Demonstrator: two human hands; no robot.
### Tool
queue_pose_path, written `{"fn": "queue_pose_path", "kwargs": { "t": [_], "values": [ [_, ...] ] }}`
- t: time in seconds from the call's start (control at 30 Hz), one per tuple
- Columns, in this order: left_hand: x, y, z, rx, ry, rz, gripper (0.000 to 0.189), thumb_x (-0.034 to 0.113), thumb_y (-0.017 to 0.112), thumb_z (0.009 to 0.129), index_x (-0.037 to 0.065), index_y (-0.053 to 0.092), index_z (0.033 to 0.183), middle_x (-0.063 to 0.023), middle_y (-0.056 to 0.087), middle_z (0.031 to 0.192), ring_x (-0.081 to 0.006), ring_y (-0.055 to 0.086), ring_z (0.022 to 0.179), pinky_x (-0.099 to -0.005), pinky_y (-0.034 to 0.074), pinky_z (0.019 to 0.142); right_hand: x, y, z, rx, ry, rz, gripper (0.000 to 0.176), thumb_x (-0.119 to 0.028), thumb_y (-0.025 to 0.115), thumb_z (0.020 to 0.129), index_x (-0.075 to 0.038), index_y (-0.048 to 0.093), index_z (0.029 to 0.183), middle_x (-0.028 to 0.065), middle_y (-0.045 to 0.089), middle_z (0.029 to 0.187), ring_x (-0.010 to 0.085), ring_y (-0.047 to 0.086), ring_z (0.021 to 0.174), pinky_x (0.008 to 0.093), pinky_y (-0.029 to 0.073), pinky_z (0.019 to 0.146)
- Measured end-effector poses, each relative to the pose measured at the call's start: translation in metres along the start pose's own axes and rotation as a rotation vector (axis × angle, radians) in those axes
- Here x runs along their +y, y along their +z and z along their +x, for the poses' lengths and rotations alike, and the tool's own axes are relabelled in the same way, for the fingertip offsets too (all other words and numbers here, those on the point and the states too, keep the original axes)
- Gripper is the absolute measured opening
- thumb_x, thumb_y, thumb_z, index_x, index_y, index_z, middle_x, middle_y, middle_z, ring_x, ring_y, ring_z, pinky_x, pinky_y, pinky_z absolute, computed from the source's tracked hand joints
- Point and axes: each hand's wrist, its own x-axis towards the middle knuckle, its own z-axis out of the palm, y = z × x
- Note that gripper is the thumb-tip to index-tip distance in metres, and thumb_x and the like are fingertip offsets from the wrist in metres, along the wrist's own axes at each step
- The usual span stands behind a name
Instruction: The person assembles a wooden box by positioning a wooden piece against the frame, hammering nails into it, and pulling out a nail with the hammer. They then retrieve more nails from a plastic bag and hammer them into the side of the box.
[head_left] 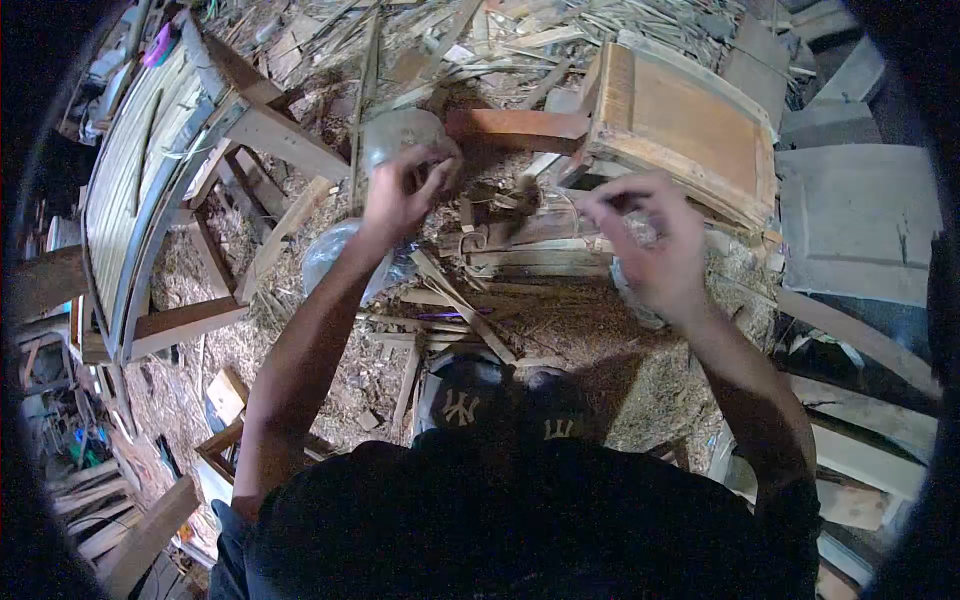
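My left hand is raised in front of a cloudy plastic container, its fingers curled and thumb drawn in. Whatever lies between those fingertips is too small to make out. Across from it, my right hand hangs near the corner of a wooden panelled piece. Its fingers bend toward the thumb, slightly blurred, and I cannot make out what they pinch. Between the hands, lower down, is a dark blurred shape. A clear plastic bag lies below my left wrist.
Wood shavings and offcuts cover the ground. A slatted wooden frame stands at left. Grey boards and stacked planks are at right. My dark shoes or slippers show below. A reddish wood piece lies ahead.
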Motion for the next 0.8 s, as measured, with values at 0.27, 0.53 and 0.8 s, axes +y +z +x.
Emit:
{"fn": "queue_pose_path", "kwargs": {
  "t": [0.27,0.53,0.8],
  "values": [
    [0.041,0.068,0.048,-0.185,0.24,-0.204,0.055,0.026,0.085,0.082,0.003,0.064,0.127,-0.0123,0.071,0.116,-0.019,0.067,0.102,-0.0344,0.053,0.09,0.033,-0.038,0.043,0.219,-0.008,-0.026,0.017,-0.005,0.071,0.094,-0.001,0.06,0.106,0.0068,0.07,0.1,0.0122,0.067,0.097,0.0272,0.054,0.084],
    [0.06,0.104,0.059,-0.156,0.299,-0.415,0.063,0.024,0.086,0.078,0.008,0.061,0.133,-0.0132,0.071,0.119,-0.0259,0.07,0.102,-0.0353,0.056,0.087,0.056,-0.038,0.067,0.197,0.007,0.028,0.018,-0.003,0.071,0.093,-0.002,0.06,0.108,0.0064,0.069,0.099,0.0112,0.067,0.094,0.0254,0.054,0.079],
    [0.055,0.121,0.072,-0.155,0.297,-0.446,0.042,0.018,0.083,0.083,0.004,0.07,0.12,-0.0125,0.075,0.105,-0.0215,0.073,0.091,-0.0341,0.058,0.085,0.06,-0.031,0.061,0.138,0.093,0.122,0.017,-0.002,0.069,0.095,-0.002,0.058,0.109,0.0061,0.068,0.098,0.0103,0.067,0.091,0.0238,0.054,0.076]
  ]
}}
